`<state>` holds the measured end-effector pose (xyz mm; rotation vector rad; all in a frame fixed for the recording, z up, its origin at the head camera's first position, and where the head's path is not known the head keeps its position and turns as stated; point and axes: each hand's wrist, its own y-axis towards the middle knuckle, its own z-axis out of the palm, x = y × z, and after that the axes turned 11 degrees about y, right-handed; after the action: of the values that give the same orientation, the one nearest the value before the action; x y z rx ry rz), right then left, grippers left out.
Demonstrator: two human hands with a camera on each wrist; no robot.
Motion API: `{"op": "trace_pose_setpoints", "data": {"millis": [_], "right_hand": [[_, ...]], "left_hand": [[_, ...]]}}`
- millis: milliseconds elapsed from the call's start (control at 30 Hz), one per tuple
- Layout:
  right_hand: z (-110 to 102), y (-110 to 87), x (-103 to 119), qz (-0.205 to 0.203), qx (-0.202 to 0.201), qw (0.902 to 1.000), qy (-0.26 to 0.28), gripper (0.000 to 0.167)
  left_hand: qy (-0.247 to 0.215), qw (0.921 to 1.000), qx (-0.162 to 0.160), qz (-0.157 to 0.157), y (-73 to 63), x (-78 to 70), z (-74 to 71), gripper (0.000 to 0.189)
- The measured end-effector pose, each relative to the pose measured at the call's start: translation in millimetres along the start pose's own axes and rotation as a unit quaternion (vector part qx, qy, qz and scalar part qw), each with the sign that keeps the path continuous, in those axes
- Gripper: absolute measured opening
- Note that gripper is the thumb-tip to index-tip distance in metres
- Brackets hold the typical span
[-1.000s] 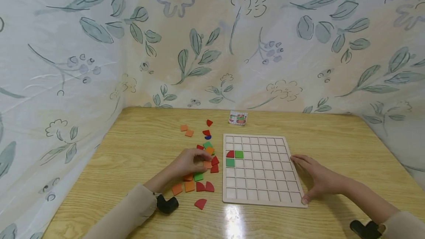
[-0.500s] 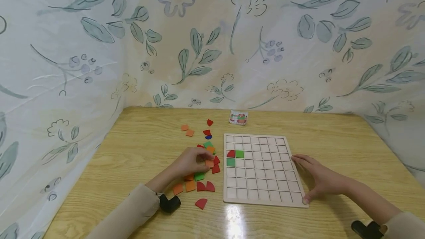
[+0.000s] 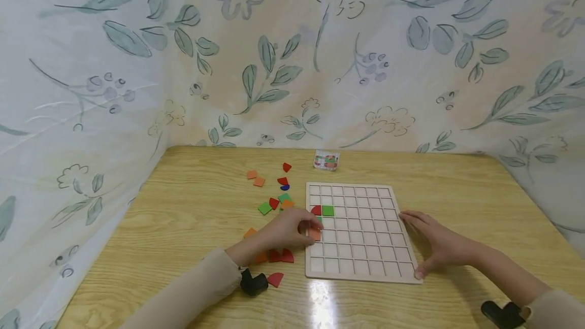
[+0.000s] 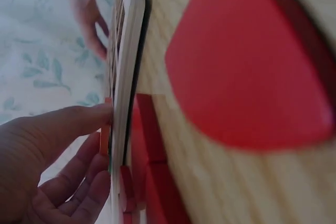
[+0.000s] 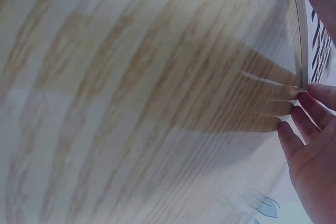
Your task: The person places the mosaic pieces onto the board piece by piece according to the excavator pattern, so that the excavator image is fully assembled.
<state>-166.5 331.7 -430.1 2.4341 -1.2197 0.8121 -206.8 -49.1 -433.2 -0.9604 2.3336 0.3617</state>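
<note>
My left hand (image 3: 292, 230) pinches an orange square tile (image 3: 314, 234) between thumb and fingers, over the left column of the wooden grid board (image 3: 361, 277). In the left wrist view, the orange tile (image 4: 105, 139) stands at the board's surface. Just above it, a red quarter-circle tile (image 3: 317, 210) and a green square tile (image 3: 327, 210) sit in neighbouring cells. A darker green tile (image 3: 319, 220) is partly hidden by the fingers. With fingers and thumb spread, my right hand (image 3: 439, 243) touches the board's right edge, thumb at the near corner.
Left of the board lie several loose tiles: orange squares (image 3: 259, 181), green squares (image 3: 265, 208), red quarter-circles (image 3: 275, 279) and a blue piece (image 3: 285, 187). A small printed pattern card (image 3: 326, 160) lies behind the board. Floral cloth (image 3: 256, 131) hangs past the table's far edge.
My left hand has moved right from the loose tiles to the board's left column, carrying the orange tile. The right hand stays at the board's edge.
</note>
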Motion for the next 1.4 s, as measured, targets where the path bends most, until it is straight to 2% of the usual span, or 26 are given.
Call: {"op": "trace_pose_setpoints", "data": {"millis": [133,433,667,833,1067,1233,1400], "right_hand": [[1,0.7,0,0.003,0.000,1.0000,0.002,0.124],[1,-0.3,0,0.007,-0.001,0.9999,-0.009,0.123],[2,-1.2,-1,0.015,0.002,0.9999,-0.001,0.124],[2,-1.4,-1,0.014,0.002,0.9999,0.001,0.124],[0,-1.7,0,0.030,0.010,0.9995,-0.006,0.123],[-1,-1.6,0,0.025,0.008,0.9996,0.004,0.122],[0,-1.0,1,0.026,0.011,0.9995,0.011,0.122]], "left_hand": [[0.007,0.9999,-0.007,-0.006,1.1,0.5,3.6,0.024],[-0.019,0.9996,-0.009,-0.017,1.3,1.3,5.6,0.025],[-0.047,0.9986,-0.010,-0.023,-3.8,5.7,-0.3,0.027],[-0.070,0.9966,-0.037,-0.024,-9.5,16.1,-13.9,0.027],[-0.077,0.9898,-0.093,-0.076,-20.0,35.5,-34.7,0.030],[-0.079,0.9865,-0.112,-0.089,-22.8,45.1,-41.2,0.032],[-0.047,0.9860,-0.123,-0.102,-23.1,50.9,-42.7,0.031]]}}
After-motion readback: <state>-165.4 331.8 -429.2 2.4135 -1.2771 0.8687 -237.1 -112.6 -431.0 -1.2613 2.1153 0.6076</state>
